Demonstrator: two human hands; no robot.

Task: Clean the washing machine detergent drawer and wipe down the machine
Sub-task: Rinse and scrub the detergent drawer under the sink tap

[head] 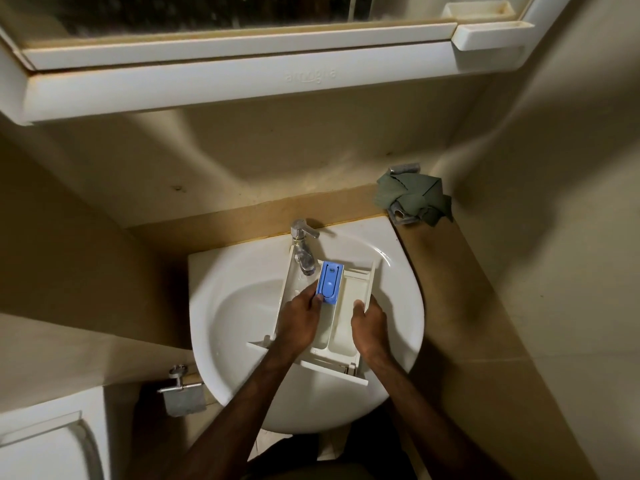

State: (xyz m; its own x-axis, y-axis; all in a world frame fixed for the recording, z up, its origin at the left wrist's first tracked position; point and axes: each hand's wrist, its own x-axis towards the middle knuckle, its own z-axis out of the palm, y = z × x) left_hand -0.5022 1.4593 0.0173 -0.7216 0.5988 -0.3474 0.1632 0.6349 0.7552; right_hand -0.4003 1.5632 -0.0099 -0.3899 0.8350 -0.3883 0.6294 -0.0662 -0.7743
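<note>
Two bare forearms rise from the six o'clock edge of the view, their elbows cut off by the frame, and meet over the white plastic detergent drawer [341, 327], which lies inside the white ceramic basin [228, 306] with its front panel toward the person and its far end up near twelve o'clock under the tap. The left hand [301, 318] lies over the drawer's left compartment, its fingers [317, 299] curled against the near end of the blue plastic softener insert [329, 282]; they hold that end, though how far they wrap under it is hidden. The right hand [367, 323] grips the drawer's right side wall, thumb inside and the other fingers hidden behind the wall. The left compartment is mostly covered by the hand. At twelve o'clock from the drawer stands the chrome metal tap [303, 249], its spout just above the drawer's far left corner; whether water runs is hard to tell. At two o'clock a crumpled green cloth [414, 199] sits on a small metal bracket on the tan counter [450, 258]. At eight o'clock a metal paper holder [181, 393] is fixed to the wall, and a white toilet lid [45, 448] is cut off at the corner. Overhead, a white cabinet shelf [242, 84] carries faint raised lettering, too blurred to read.
</note>
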